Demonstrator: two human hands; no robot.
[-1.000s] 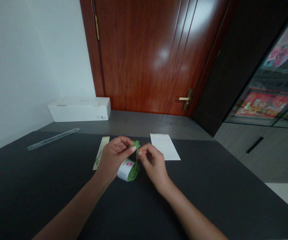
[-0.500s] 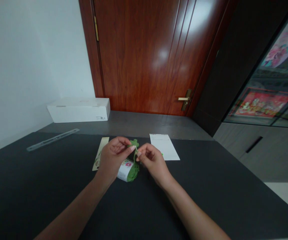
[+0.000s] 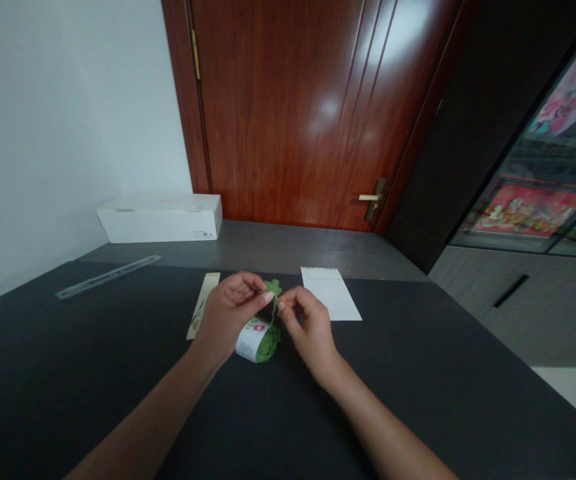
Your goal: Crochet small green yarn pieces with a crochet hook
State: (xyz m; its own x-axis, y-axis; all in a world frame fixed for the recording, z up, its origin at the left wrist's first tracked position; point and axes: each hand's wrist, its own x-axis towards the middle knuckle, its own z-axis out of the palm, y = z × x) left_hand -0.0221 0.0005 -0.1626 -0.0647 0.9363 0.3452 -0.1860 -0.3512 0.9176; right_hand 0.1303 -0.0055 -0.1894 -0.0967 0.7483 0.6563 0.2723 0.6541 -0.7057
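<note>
Left forearm (image 3: 153, 393) and right forearm (image 3: 383, 427) reach forward over dark table (image 3: 68, 380). Left hand (image 3: 231, 313) and right hand (image 3: 311, 327) close together, fingers curled, both in narrow pinch on green yarn strand (image 3: 273, 312). Strand rises from yarn skein (image 3: 261, 340), lying on table just below my hands, long axis roughly sideways, white label (image 3: 249, 340) at left end. Green yarn tuft (image 3: 272, 288) sits above pinch. White paper sheet (image 3: 333, 293) lies right of hands, cream paper strip (image 3: 201, 305) left.
</note>
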